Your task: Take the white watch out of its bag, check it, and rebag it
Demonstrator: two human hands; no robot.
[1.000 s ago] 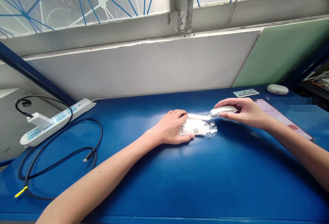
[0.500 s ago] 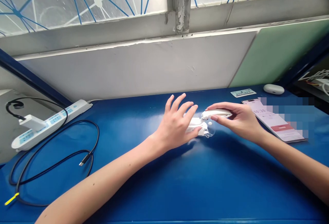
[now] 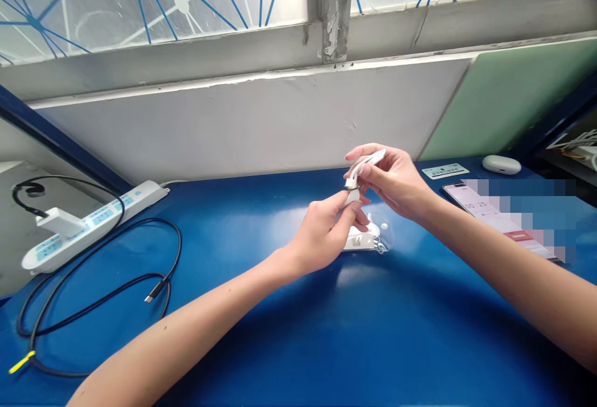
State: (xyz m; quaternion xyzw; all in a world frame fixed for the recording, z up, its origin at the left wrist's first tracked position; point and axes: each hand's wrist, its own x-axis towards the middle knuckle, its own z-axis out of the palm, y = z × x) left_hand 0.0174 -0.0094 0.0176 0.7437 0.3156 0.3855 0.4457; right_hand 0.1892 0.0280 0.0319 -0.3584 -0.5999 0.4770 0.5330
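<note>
Both hands meet above the table on a white bundled cable [image 3: 372, 159], its folded length raised at a tilt. My right hand [image 3: 394, 177] grips the upper part between thumb and fingers. Lower down, my left hand [image 3: 326, 229] pinches the end, close to a small dark band round the bundle. Just beneath the hands, a white item in clear plastic wrapping [image 3: 361, 242] lies on the blue table [image 3: 261, 320]. My left fingers partly cover that item, so its kind is unclear.
At the left stands a white power strip [image 3: 144, 195] with a plugged-in white adapter [image 3: 60, 223]. A black cable [image 3: 180, 245] loops in front of it. At the right are a phone [image 3: 485, 208], a small card [image 3: 445, 171] and a white rounded case [image 3: 501, 164].
My right hand has lifted the white bundle up and left, tilting it. My left hand, spread over the wrapped item before, has closed on the bundle's lower end.
</note>
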